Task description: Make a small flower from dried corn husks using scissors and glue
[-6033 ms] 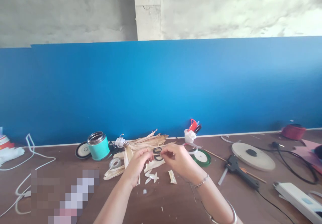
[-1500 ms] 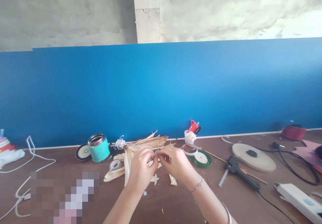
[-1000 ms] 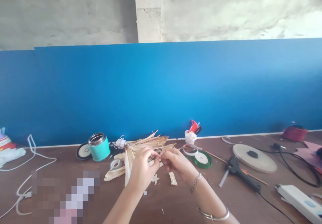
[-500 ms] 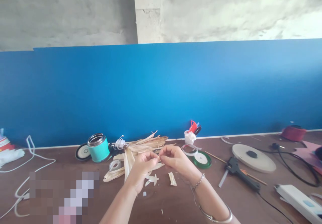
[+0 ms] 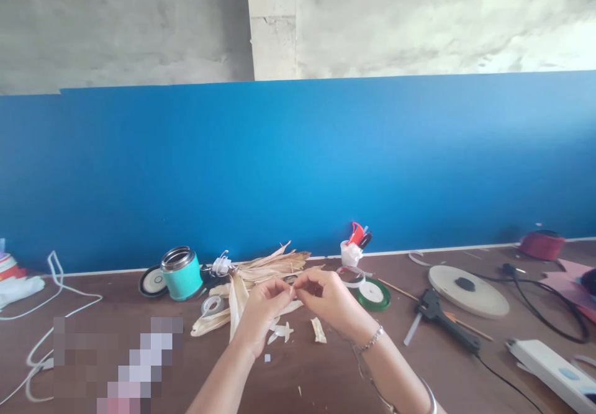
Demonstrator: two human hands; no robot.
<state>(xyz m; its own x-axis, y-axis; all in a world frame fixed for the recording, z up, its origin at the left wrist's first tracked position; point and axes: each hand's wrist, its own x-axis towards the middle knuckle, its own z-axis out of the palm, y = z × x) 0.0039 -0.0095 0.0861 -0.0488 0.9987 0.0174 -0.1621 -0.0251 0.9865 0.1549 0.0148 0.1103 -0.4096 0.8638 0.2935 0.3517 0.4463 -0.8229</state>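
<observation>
My left hand (image 5: 261,310) and my right hand (image 5: 331,299) meet above the brown table (image 5: 326,377), fingertips pinched together on a small pale husk piece (image 5: 293,290). Both hands are closed in a pinch. Just behind them lies a pile of dried corn husks (image 5: 272,264), with the black handles of scissors (image 5: 290,278) resting on it. Small cut husk bits (image 5: 281,331) and a short strip (image 5: 319,330) lie on the table under my hands. Bracelets circle my right wrist.
A teal jar (image 5: 181,272) and its lid (image 5: 150,281) stand at the left, with a tape roll (image 5: 212,305) and white cable (image 5: 56,296). To the right are a green ribbon spool (image 5: 372,294), cup (image 5: 350,252), glue gun (image 5: 442,318), white disc (image 5: 468,282), and power strip (image 5: 554,370).
Six seconds ago my hands held the scissors; now the scissors lie on the husks and both hands pinch a small husk piece. Over the last second the hands have barely shifted.
</observation>
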